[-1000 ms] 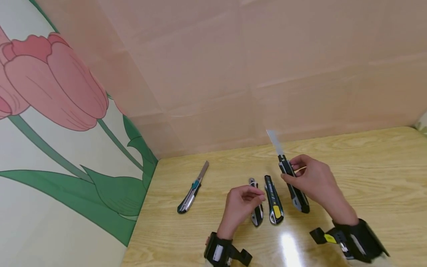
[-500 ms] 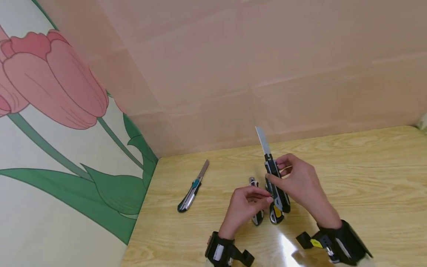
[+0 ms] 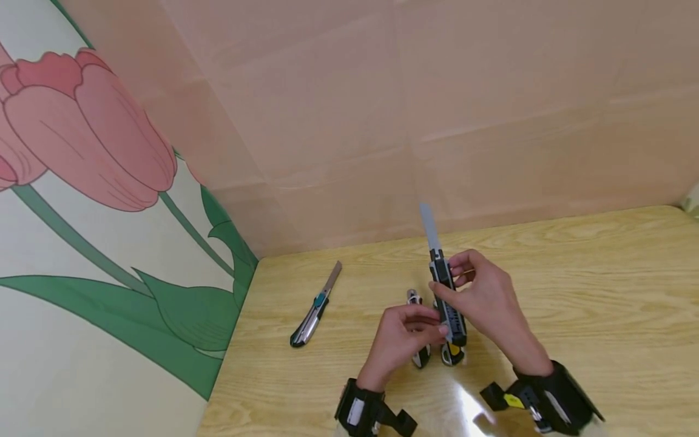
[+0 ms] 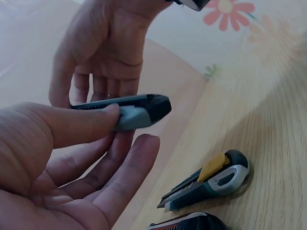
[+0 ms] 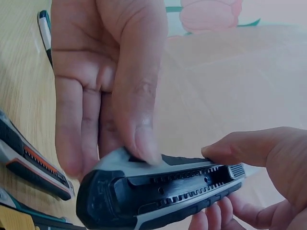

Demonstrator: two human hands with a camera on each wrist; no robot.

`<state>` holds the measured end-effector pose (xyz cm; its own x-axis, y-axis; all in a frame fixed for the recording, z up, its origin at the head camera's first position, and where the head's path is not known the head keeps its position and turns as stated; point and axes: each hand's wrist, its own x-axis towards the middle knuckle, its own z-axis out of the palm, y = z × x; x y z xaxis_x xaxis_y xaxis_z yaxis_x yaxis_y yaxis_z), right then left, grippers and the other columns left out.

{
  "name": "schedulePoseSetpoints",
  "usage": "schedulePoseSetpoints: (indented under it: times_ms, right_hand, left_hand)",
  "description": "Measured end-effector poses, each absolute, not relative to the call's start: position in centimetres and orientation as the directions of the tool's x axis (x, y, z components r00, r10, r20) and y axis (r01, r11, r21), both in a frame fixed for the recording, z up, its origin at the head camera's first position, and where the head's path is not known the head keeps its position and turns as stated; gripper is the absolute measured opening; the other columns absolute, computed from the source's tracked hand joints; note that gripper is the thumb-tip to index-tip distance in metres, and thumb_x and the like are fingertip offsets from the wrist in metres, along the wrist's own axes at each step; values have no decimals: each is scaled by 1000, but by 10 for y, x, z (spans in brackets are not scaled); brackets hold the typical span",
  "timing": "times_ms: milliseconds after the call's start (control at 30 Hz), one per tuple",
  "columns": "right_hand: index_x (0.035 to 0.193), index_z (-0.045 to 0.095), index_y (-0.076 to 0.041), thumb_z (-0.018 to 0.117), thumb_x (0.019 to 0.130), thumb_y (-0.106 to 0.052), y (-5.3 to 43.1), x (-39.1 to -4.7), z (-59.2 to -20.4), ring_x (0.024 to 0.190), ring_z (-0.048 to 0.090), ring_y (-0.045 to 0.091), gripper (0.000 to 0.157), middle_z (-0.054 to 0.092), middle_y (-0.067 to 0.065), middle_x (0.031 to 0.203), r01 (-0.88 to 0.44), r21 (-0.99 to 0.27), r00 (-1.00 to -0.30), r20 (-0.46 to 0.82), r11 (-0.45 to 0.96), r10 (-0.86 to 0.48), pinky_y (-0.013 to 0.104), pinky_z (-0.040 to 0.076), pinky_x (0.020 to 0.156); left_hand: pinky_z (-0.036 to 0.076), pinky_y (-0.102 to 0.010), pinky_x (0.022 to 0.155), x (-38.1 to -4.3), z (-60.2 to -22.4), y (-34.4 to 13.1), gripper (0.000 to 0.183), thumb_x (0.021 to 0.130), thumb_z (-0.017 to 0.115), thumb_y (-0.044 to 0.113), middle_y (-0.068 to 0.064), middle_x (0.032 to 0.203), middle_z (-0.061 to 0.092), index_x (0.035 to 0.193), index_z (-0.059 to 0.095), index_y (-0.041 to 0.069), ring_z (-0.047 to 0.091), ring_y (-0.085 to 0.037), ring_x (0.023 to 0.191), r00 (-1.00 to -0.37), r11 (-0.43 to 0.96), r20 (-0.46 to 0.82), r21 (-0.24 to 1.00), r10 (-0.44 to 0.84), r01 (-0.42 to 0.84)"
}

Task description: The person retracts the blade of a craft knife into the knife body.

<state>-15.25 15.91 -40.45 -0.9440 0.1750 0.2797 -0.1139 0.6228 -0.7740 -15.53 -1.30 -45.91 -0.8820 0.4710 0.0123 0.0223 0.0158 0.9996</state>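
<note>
While both hands' fingers (image 3: 419, 312) (image 3: 463, 261) pinch a cutter (image 3: 451, 314), it partly hides a yellow-marked knife (image 3: 452, 356) from above.

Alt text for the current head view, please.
Left hand and right hand hold a black cutter, blade out, over a table. Partly hidden on it lie a yellow-marked cutter and a third cutter; a silver cutter, also extended, lies left.

A corner of an indoor room, its exact sort unclear: home or studio, I cannot tell. Beneath the grip of the right hand (image 3: 488, 297) spreads a wood-grain table (image 3: 606, 285). Beyond the grip rises a pinkish-brown covering (image 3: 491, 109) with fold creases; left of it, a pale wall covering (image 3: 65, 358) carries large tulip prints (image 3: 109, 133). The left wrist view adds a red flower print (image 4: 226, 10) past the grip.
</note>
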Motion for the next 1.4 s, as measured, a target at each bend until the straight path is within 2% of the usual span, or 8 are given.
schedulePoseSetpoints:
  times_ms: [133, 200, 400, 700, 800, 967, 1167, 1400]
  right_hand:
    - [108, 54, -2, 80, 79, -34, 159, -152, -404, 81, 62, 30, 50, 62, 14, 94, -122, -803, -953, 258, 583, 156, 33, 52, 58]
    - [110, 53, -1, 77, 82, -36, 160, -151, -405, 84, 62, 30, 51, 61, 16, 97, -121, -822, -962, 236, 557, 138, 34, 53, 61]
    - [117, 54, 0, 68, 91, -35, 164, -151, -406, 92, 61, 28, 46, 61, 16, 107, -119, -891, -983, 168, 438, 74, 30, 54, 67]
    - [124, 57, 1, 58, 98, -38, 175, -155, -406, 89, 65, 9, 47, 61, 17, 114, -67, -957, -996, 80, 283, 35, 21, 58, 72]
    - [122, 58, 1, 58, 97, -40, 175, -156, -406, 89, 65, 9, 49, 62, 15, 113, -60, -963, -996, 73, 263, 41, 23, 58, 73]
    - [120, 57, 5, 58, 98, -38, 174, -155, -406, 87, 65, 7, 48, 65, 3, 104, -62, -977, -996, 74, 206, 51, 27, 59, 72]
    - [119, 54, 6, 59, 97, -38, 176, -155, -405, 89, 64, 6, 50, 67, -9, 99, -34, -989, -999, 40, 143, 37, 27, 58, 72]
    - [119, 53, 4, 59, 97, -39, 174, -155, -403, 90, 62, 6, 49, 66, -9, 100, -6, -992, -999, 10, 126, 33, 28, 57, 75]
  left_hand:
    - [61, -28, 62, -155, -461, -11, 18, 84, 75, 3, -16, 91, 75, 101, 74, 3, 72, -34, 77, -897, -10, 36, 999, 441, 36]
    - [60, -27, 61, -155, -462, -11, 18, 83, 75, 2, -19, 91, 74, 101, 74, 2, 72, -35, 77, -904, -18, 53, 999, 425, 49]
    - [61, -42, 67, -155, -464, -12, 19, 83, 75, 2, -18, 92, 74, 102, 75, 3, 71, -36, 77, -918, 3, 56, 998, 392, 62]
    - [56, -56, 73, -159, -465, -12, 17, 82, 77, 5, -6, 89, 75, 98, 77, 9, 72, -18, 72, -923, 17, 26, 999, 383, 35]
    - [60, -48, 71, -160, -465, -13, 16, 81, 78, 5, -4, 90, 75, 97, 77, 10, 72, -15, 72, -927, 38, 36, 998, 373, 54]
    - [60, -24, 64, -161, -467, -14, 17, 80, 79, 7, -1, 90, 75, 96, 77, 11, 71, -11, 74, -932, 90, 63, 991, 358, 101]
    - [59, -21, 64, -162, -467, -14, 17, 80, 79, 5, -1, 90, 75, 96, 77, 10, 71, -10, 75, -928, 102, 88, 986, 361, 133]
    - [58, -21, 70, -162, -465, -15, 17, 80, 80, 10, 3, 91, 75, 96, 78, 13, 70, -7, 78, -930, 160, 99, 973, 354, 164]
